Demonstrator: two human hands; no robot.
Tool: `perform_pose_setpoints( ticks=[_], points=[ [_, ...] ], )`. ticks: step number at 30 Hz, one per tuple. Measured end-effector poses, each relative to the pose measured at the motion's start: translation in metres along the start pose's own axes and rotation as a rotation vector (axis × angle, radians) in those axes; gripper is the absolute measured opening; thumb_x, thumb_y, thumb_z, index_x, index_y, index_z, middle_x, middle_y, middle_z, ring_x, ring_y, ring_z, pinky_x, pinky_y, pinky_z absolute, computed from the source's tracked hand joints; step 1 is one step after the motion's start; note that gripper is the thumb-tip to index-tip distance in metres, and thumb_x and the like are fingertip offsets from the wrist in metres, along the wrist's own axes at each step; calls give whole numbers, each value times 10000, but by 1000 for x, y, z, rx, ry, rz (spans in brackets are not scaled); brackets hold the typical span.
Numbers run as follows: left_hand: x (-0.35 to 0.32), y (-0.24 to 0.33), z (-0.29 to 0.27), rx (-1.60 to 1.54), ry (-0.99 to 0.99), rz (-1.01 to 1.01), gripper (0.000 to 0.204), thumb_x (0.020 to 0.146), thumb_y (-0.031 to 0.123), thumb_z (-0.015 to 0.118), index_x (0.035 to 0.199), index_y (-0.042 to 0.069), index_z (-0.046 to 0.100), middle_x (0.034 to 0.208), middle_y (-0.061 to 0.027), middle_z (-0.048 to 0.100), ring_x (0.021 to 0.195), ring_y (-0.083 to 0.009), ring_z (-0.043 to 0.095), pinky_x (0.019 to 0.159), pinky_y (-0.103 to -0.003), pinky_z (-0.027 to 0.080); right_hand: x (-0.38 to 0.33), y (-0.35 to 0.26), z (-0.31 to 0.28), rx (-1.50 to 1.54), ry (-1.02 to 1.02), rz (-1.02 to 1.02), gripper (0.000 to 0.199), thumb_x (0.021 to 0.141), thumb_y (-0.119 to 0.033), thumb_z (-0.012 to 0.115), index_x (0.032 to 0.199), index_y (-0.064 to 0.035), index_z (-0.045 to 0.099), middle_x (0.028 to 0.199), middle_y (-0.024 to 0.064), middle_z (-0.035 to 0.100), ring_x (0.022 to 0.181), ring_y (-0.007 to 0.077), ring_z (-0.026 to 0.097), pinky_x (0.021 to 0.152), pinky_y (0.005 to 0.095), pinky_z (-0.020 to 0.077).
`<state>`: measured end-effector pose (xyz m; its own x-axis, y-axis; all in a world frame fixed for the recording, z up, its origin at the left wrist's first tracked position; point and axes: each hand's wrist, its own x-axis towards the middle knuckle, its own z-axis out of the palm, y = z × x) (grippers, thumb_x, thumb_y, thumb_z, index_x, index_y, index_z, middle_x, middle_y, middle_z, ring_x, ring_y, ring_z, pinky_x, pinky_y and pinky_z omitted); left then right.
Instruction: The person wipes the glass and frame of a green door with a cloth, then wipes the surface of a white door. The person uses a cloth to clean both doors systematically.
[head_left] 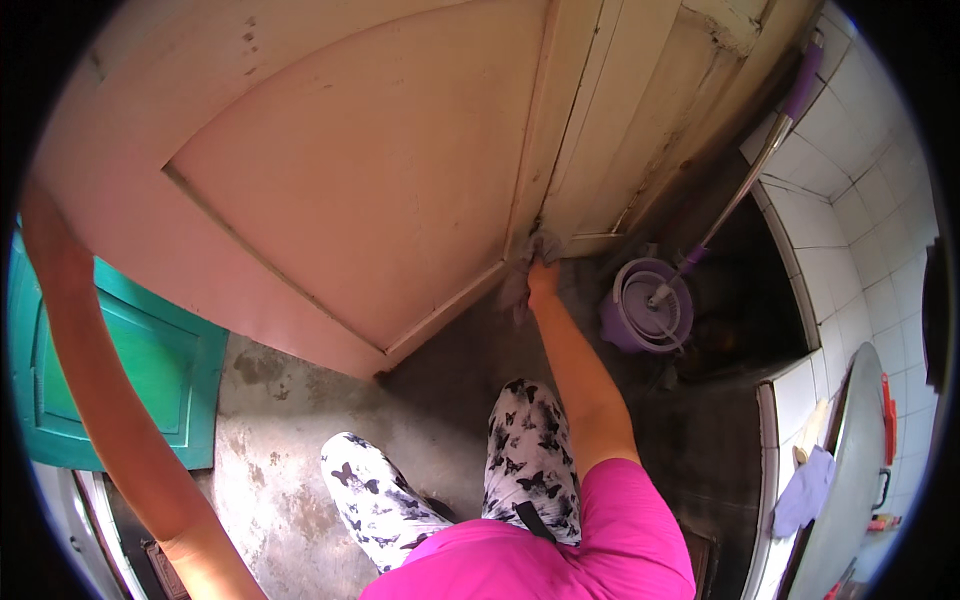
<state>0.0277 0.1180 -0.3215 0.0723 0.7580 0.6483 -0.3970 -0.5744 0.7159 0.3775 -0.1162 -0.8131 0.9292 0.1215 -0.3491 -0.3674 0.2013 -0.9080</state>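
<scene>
A large cream-pink wooden door [370, 170] with a raised panel fills the upper part of the head view. My right hand [543, 280] reaches forward and is closed on a greyish cloth [514, 290], which it presses against the door near its lower hinge-side edge. Part of the cloth hangs below the hand. At the far left, my left hand [45, 215] is at the door's outer edge. Its fingers are lost in the dark rim of the picture, so their grip cannot be made out.
Right of my right hand stands a purple mop bucket [618, 325] with a mop [745, 185] leaning from it. A green door panel [130, 370] is at the left. White tiles and a grey-topped counter [845, 470] with a lilac cloth [805, 490] line the right. The floor [270, 440] is stained concrete.
</scene>
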Motion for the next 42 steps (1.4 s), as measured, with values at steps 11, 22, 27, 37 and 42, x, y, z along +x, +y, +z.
perform_pose_setpoints(
  ticks=[11,22,27,37,42],
  points=[
    [-83,-126,-72,214,56,-67,845,1067,650,334,1485,-80,414,1497,-151,481,1369,-236,443,1178,-366,317,-63,-316,69,280,-238,-1010,683,935,-254,699,1480,29,400,1385,182,514,1255,317,511,1092,410,398],
    [-101,-129,-52,136,192,-180,891,1039,708,296,1624,42,205,1662,-158,262,1505,-301,279,1254,-429,209,72,-75,68,-345,393,-1095,764,821,5,629,1480,151,271,1541,321,271,1417,501,273,1223,544,197],
    [-96,-145,-53,179,207,-171,903,1031,726,282,1633,58,200,1680,-143,228,1526,-294,250,1263,-421,197,64,58,30,-611,237,-583,728,857,33,633,1495,122,296,1550,304,286,1447,476,288,1203,467,288],
    [-58,-124,-80,177,200,-179,855,1066,641,329,1614,-4,212,1660,-165,273,1501,-290,301,1250,-405,232,55,-151,-7,-215,-17,-901,687,824,39,475,1492,114,333,1524,308,404,1440,413,388,1192,440,305],
    [-48,-118,-84,235,191,-191,826,1082,608,324,1607,-20,214,1645,-179,290,1489,-288,320,1240,-404,256,0,-452,39,-124,248,-1556,637,817,-51,531,1435,64,433,1510,283,447,1376,440,441,1154,480,349]
  ],
)
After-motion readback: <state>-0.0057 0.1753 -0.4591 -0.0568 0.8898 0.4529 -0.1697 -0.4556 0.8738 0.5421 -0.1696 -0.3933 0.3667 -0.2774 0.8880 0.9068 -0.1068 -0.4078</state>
